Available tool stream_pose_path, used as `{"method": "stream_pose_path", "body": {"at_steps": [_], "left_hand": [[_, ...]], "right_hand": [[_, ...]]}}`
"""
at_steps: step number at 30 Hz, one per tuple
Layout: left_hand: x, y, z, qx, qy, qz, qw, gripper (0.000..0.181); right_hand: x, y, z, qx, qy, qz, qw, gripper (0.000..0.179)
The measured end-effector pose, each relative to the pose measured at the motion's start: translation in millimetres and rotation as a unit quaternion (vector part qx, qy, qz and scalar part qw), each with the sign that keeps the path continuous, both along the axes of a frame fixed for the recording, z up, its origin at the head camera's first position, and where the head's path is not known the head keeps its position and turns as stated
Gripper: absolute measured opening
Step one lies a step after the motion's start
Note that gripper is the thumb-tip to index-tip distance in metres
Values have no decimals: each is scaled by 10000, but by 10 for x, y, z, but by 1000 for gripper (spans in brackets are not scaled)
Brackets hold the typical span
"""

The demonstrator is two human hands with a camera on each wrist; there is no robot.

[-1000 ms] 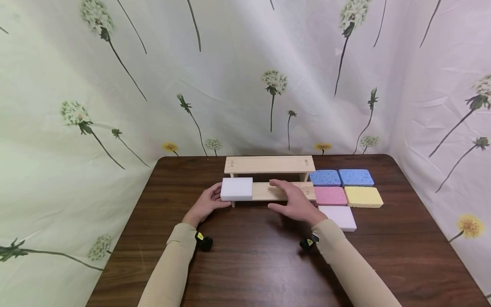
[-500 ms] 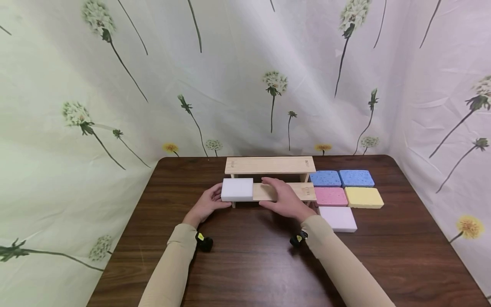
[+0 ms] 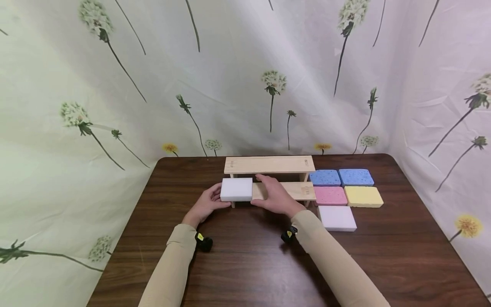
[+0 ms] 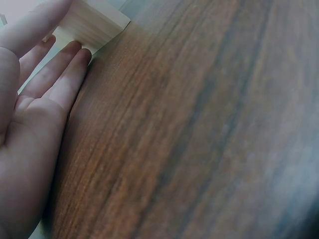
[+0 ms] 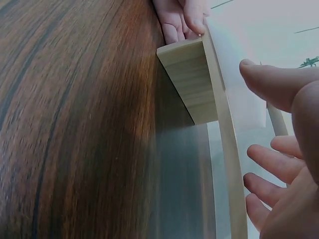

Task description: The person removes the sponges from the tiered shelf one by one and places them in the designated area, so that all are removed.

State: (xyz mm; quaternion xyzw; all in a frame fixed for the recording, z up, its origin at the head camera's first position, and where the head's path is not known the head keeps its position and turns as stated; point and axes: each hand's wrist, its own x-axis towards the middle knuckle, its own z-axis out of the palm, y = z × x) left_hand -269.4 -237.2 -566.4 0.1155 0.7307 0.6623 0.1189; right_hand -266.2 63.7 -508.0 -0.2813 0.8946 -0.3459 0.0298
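Note:
A white sponge [image 3: 236,189] lies flat on the left end of the lower step of a pale wooden two-step rack [image 3: 291,191]. My left hand [image 3: 205,204] is at that end, thumb at the front corner and fingers at the side. In the left wrist view its fingers [image 4: 59,82] are nearly straight beside the rack's wooden leg [image 4: 89,22]. My right hand [image 3: 277,197] is over the lower step, thumb and fingers spread apart at the sponge's right side. The right wrist view shows these fingers [image 5: 271,164] loosely bent, with nothing between them and the thumb.
Right of the rack lie two blue sponges [image 3: 325,178], a pink sponge [image 3: 330,195], a yellow sponge [image 3: 363,196] and another white sponge [image 3: 337,218]. The rack's upper step [image 3: 268,164] stands behind the lower one. A flower-printed curtain [image 3: 238,85] borders the dark wooden table [image 3: 245,264].
My right hand has moved left along the lower step up to the white sponge's right side, uncovering the white sponge at the right. The left hand and the sponge beside it have stayed put.

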Motion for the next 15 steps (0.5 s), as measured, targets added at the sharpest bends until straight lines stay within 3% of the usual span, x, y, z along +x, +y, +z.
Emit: {"method": "stream_pose_path", "body": {"at_steps": [15], "left_hand": [[-14, -4, -20, 26, 47, 0, 10000, 83]], "right_hand": [[-40, -151, -1, 156, 52, -81, 9998, 97]]}}
